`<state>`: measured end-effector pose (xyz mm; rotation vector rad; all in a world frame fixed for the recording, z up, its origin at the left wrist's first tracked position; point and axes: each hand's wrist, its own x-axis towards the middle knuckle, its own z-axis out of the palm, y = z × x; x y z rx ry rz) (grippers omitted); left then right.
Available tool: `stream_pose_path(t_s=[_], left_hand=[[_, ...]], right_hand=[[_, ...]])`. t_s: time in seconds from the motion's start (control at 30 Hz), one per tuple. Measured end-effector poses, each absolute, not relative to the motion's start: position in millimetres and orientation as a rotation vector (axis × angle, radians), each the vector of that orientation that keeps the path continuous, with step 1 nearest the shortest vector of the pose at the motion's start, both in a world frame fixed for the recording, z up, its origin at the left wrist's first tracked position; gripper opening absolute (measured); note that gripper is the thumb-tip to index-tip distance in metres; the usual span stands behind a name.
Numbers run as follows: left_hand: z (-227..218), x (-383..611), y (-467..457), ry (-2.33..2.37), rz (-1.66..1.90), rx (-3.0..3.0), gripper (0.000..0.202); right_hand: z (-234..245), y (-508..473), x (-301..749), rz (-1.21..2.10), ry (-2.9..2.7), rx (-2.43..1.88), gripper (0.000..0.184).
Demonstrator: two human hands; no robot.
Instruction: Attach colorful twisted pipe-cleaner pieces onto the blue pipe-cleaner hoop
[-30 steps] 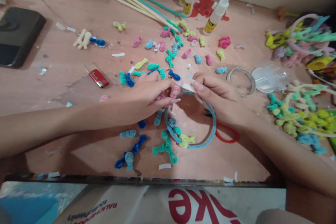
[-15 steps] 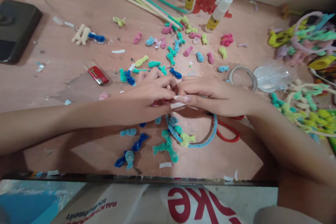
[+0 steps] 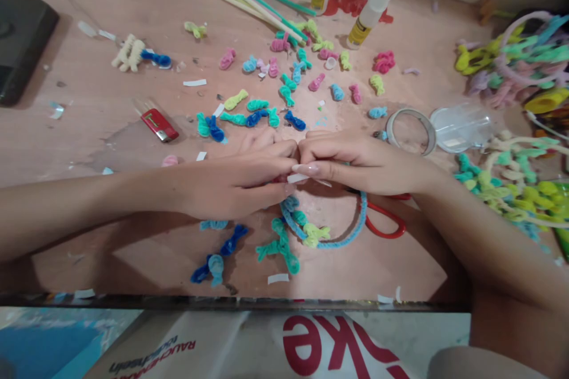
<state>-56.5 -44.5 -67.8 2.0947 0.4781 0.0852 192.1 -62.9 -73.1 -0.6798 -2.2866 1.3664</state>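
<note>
Left hand (image 3: 240,176): fingers closed, apparently on 1 pink fuzzy piece (image 3: 278,179), of which only a sliver showed; judged liable to flatten or twist it, the cause being a tight pinch with little sight of the work. Light blue piece (image 3: 291,204), teal piece (image 3: 299,218) and yellow-green piece (image 3: 316,235): 3 in a row along the left and lower arc of the blue ring (image 3: 342,243), fixed or merely resting, could not be told; the left thumb, just beside the light blue piece, might have knocked it out of line. White strip (image 3: 297,177): 1, pinned under the thumb of the right hand (image 3: 349,160); might have creased or slipped where the 2 hands met, the hold being near its end. Red loop handle (image 3: 386,235): just right of the ring; might have snagged it had the right wrist shifted. Placement, again left to right: pink piece between left thumb and forefinger, above the ring's left side; white strip at the right thumb's tip, between the hands; ring on the table (image 3: 173,260), lower and right arcs in view below the fingers, far arc hidden beneath the hands, so that contact of fingers with ring could not be told.
</note>
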Motion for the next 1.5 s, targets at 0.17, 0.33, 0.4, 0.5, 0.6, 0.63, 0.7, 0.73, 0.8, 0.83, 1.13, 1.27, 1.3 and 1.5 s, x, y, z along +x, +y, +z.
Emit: stream_pose_path(t_s=[0.17, 0.33, 0.4, 0.5, 0.6, 0.63, 0.7, 0.73, 0.8, 0.83, 1.13, 1.27, 1.3, 1.5], left_hand=[[-70, -59, -44, 0.49, 0.043, 2.053, 0.038], [-75, -62, -40, 0.407, 0.105, 1.997, 0.038], [-76, -63, -39, 0.38, 0.11, 1.995, 0.038], [-73, -60, -41, 0.363, 0.099, 2.015, 0.041], [-67, -55, -43, 0.387, 0.093, 2.031, 0.043], [-65, -54, -44, 0.397, 0.094, 2.031, 0.041], [-63, -52, -44, 0.398, 0.094, 2.033, 0.04], [-63, -52, -43, 0.393, 0.095, 2.041, 0.04], [-63, -52, -42, 0.389, 0.1, 2.082, 0.041], [-64, -53, -41, 0.39, 0.103, 2.102, 0.041], [-67, -56, -37, 0.387, 0.141, 2.173, 0.038], [-66, -54, -39, 0.449, 0.17, 2.101, 0.038], [-65, -53, -39, 0.462, 0.166, 2.087, 0.038], [-67, -54, -36, 0.383, 0.197, 2.157, 0.035]], right_hand=[[-77, -67, 190, 1.305, -2.272, -0.671, 0.029], [-78, -73, 186, 1.147, -2.241, -0.73, 0.03], [-78, -73, 186, 1.107, -2.258, -0.738, 0.029], [-77, -74, 186, 1.082, -2.276, -0.725, 0.028], [-76, -75, 186, 1.073, -2.267, -0.732, 0.03], [-76, -76, 186, 1.076, -2.259, -0.739, 0.031], [-75, -77, 186, 1.088, -2.239, -0.761, 0.032], [-75, -78, 186, 1.093, -2.231, -0.779, 0.033], [-74, -79, 186, 1.088, -2.21, -0.829, 0.035], [-74, -79, 186, 1.079, -2.203, -0.852, 0.037], [-68, -82, 185, 1.259, -2.026, -0.945, 0.044], [-68, -84, 183, 1.34, -2.031, -0.866, 0.042], [-68, -85, 182, 1.35, -2.038, -0.836, 0.041], [-77, -93, 175, 1.485, -1.876, -0.839, 0.039]])
